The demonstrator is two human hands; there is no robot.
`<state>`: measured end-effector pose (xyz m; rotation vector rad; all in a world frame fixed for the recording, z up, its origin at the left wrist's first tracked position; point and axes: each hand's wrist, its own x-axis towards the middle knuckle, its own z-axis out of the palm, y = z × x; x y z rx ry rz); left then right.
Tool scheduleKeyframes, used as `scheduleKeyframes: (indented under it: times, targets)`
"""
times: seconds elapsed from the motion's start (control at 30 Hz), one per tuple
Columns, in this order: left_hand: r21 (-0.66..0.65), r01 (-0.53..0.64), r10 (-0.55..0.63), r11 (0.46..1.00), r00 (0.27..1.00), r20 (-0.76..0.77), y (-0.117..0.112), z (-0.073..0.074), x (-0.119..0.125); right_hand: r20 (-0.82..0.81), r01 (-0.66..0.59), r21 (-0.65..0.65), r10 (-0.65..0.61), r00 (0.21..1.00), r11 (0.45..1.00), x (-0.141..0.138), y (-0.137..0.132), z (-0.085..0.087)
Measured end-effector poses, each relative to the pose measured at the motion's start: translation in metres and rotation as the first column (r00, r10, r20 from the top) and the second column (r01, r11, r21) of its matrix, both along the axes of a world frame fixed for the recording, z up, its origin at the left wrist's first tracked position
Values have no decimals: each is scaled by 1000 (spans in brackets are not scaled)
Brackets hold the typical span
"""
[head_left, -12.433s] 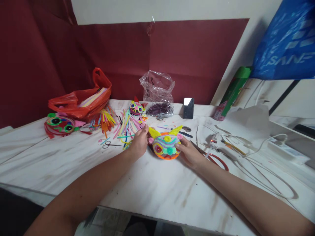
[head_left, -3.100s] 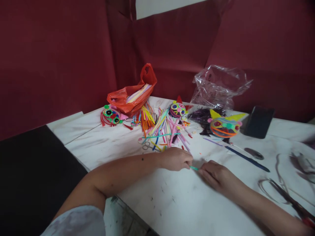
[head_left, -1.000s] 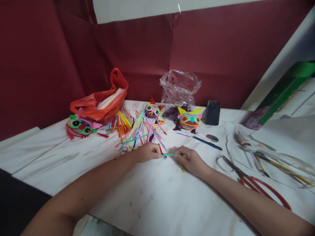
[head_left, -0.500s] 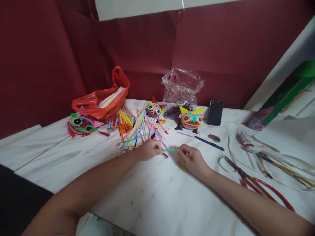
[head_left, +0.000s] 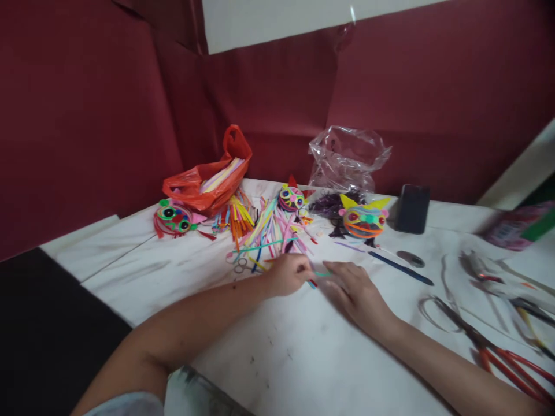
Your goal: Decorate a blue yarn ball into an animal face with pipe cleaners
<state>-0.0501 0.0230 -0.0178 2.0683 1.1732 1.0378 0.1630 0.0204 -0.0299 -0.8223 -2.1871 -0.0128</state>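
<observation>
Worktop, near side: white marbled worktop (head_left: pixel 325 358) with dark specks; the bare stretch presumably gives both forearms room.
Red-handled scissors: large metal scissors with red looped handles (head_left: pixel 488 344), near right, likely kept beside the right arm for easy reach.
Right hand: bare right hand (head_left: pixel 359 294), grip spread, thumb apart from fingers; its fingertips are at the strip's right end, though blur hides whether they touch.
Left hand: bare left hand (head_left: pixel 289 275), grip pinched on the strip's left end, apparently to steady it and leave the rest free.
Green strip: short, thin, green fuzzy strip (head_left: pixel 322 274), between the hands.
Small scissors: silver small-looped scissors (head_left: pixel 243 266), left, beyond the left forearm.
Horned ball: round multicoloured face with yellow horns (head_left: pixel 363 222), far right of centre, facing the person, perhaps to keep it visible.
Phone: black upright smartphone (head_left: pixel 412 209), far right, seemingly propped.
</observation>
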Motion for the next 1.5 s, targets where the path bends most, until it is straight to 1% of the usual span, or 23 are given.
scheduleKeyframes:
  times: [0.07, 0.13, 0.2, 0.23, 0.3, 0.33, 0.37, 0.4, 0.43, 0.47, 0.5, 0.57, 0.67, 0.77, 0.83, 0.87, 0.9, 0.97, 1.13, 1.2, 1.27, 1.37, 1.5]
  targets:
    - [21, 21, -20, 1000, 999, -36, -4, -2, 5, 33, -26, 14, 25, 999, 1000, 0, -1, -3]
    - [55, 13, -7, 998, 995, -104, -7, -3, 7, 40, -31, 13, 31, 999, 999, 3, 0, -6]
    - [116, 7, 15, 993, 982, -187, -8, -3, 6, 60, -47, -5, 47, 997, 999, 6, 1, -7]
    - [156, 19, 18, 988, 972, -233, -7, -3, 4, 79, -56, -19, 58, 995, 998, 7, 1, -8]
    - [235, 82, 3, 968, 940, -342, -3, -4, 0, 120, -53, -45, 58, 991, 998, 7, 3, -11]
    - [260, 115, -3, 959, 918, -396, 0, -5, -3, 133, -34, -53, 41, 990, 998, 6, 4, -13]
    - [266, 117, 11, 957, 901, -434, 5, -5, -7, 139, -11, -59, 20, 990, 998, 6, 6, -15]
    - [261, 84, 46, 962, 889, -455, 10, -5, -12, 136, 13, -64, -4, 991, 998, 6, 8, -18]
    - [244, 15, 101, 970, 884, -456, 16, -5, -17, 130, 36, -70, -27, 991, 997, 6, 10, -20]
    - [217, -112, 198, 970, 880, -431, 23, -4, -24, 124, 53, -78, -43, 991, 996, 6, 12, -23]
    - [211, -211, 283, 954, 868, -407, 30, -1, -32, 121, 65, -89, -54, 991, 994, 7, 14, -24]
    - [225, -332, 395, 916, 844, -364, 43, 7, -50, 122, 77, -121, -62, 991, 990, 9, 17, -27]
    - [239, -497, 549, 834, 785, -286, 56, 31, -85, 124, 81, -168, -60, 990, 982, 10, 18, -27]
    - [207, -627, 660, 751, 713, -235, 59, 59, -121, 132, 79, -187, -55, 990, 979, 9, 18, -26]
    - [171, -691, 711, 702, 667, -223, 57, 72, -140, 141, 70, -181, -45, 989, 981, 7, 18, -26]
    - [146, -714, 726, 685, 650, -226, 56, 74, -148, 149, 63, -173, -37, 988, 983, 6, 18, -27]
    - [115, -730, 733, 673, 639, -234, 55, 74, -153, 160, 54, -164, -28, 987, 985, 6, 18, -26]
    - [42, -753, 735, 657, 627, -260, 53, 68, -158, 187, 45, -145, -17, 982, 988, 5, 18, -26]
    - [-121, -790, 744, 601, 608, -277, 51, 37, -156, 231, 42, -114, -14, 973, 993, 5, 17, -26]
    - [-161, -805, 764, 571, 593, -254, 50, 30, -157, 229, 40, -103, -16, 973, 994, 5, 17, -28]
    - [-191, -816, 784, 545, 577, -230, 48, 29, -162, 223, 39, -96, -17, 975, 995, 5, 18, -29]
    - [-251, -819, 796, 517, 567, -212, 44, 34, -170, 230, 40, -100, -16, 973, 994, 5, 18, -29]
    - [-370, -779, 766, 506, 603, -224, 40, 38, -174, 239, 40, -107, -14, 971, 993, 5, 18, -28]
